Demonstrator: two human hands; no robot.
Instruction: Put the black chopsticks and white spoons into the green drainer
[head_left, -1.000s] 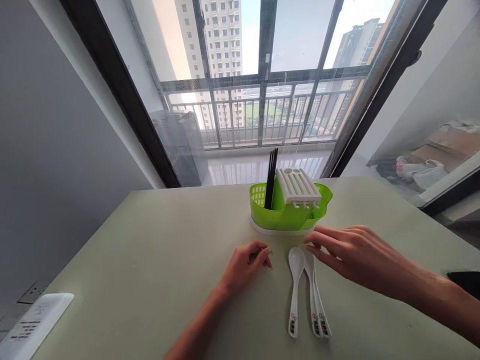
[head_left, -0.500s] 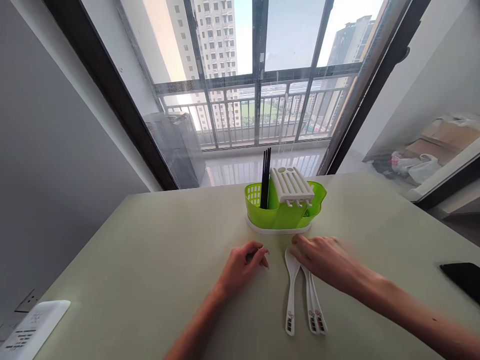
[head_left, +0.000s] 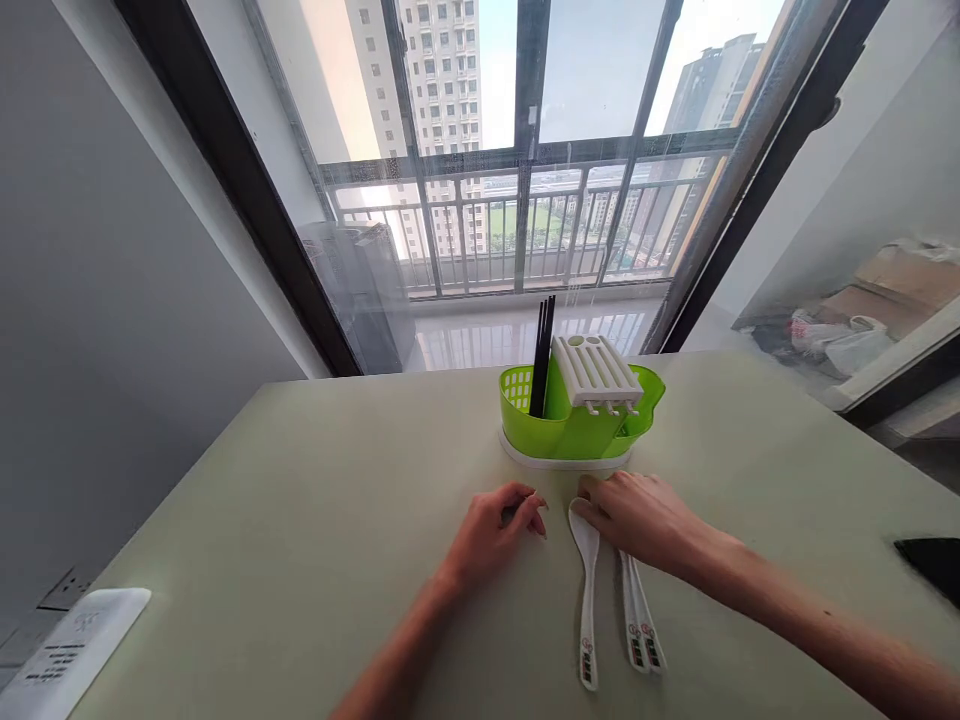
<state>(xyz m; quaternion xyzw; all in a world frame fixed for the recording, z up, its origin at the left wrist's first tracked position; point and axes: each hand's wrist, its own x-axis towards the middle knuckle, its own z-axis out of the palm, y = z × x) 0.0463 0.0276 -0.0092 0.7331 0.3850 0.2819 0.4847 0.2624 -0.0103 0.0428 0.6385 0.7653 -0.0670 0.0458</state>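
A white spoon (head_left: pixel 587 600) lies with its bowl towards the far side of the table and its printed handle towards me. My right hand (head_left: pixel 634 510) has its thumb and fingers closed at the edge of that bowl. Beneath the same hand, two more white spoons (head_left: pixel 643 620) lie side by side, their upper ends hidden. My left hand (head_left: pixel 499 525) rests on the table left of the spoons, fingers loosely curled in and nothing visible in them. Just beyond both hands stands a green utensil holder (head_left: pixel 570 430) with a white slotted top, and black chopsticks (head_left: pixel 541 360) upright in its left compartment.
The pale tabletop (head_left: pixel 322 520) reaches to a large glass window at the back. A white printed object (head_left: pixel 75 645) sits at the lower left. A black object (head_left: pixel 934 565) lies near the right edge. Bags and boxes (head_left: pixel 862 330) are seen beyond at right.
My right hand has come slightly left to the single spoon's bowl, and that spoon has shifted a little towards me. The left hand holds its place. The view has moved slightly.
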